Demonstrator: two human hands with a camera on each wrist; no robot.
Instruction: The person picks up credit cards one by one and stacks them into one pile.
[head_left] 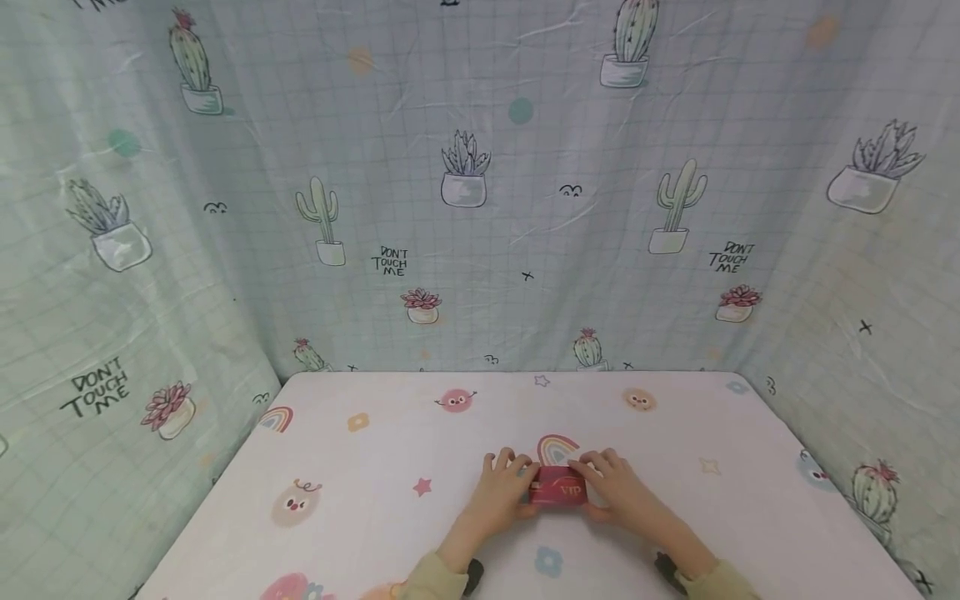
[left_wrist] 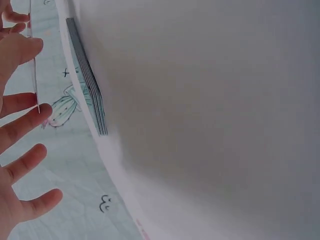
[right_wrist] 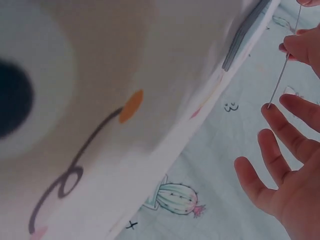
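Note:
A red card [head_left: 562,493] with "VIP" lettering is held up above the table between two hands. My left hand [head_left: 501,490] pinches its left end between thumb and fingers, the other fingers spread. At the opposite end, my right hand [head_left: 618,493] grips it the same way. From the wrists the card shows as a thin edge, in the left wrist view as a pale card edge [left_wrist: 34,75] and in the right wrist view as a thin line. A small stack of cards [left_wrist: 90,80] lies on the table beneath; the held card mostly hides it from the head view.
The table [head_left: 360,475] wears a white cloth printed with rainbows, stars and faces. Patterned fabric with cacti hangs behind the table [head_left: 480,242] and along both sides. Dark wrist straps [head_left: 474,575] show at the sleeve ends.

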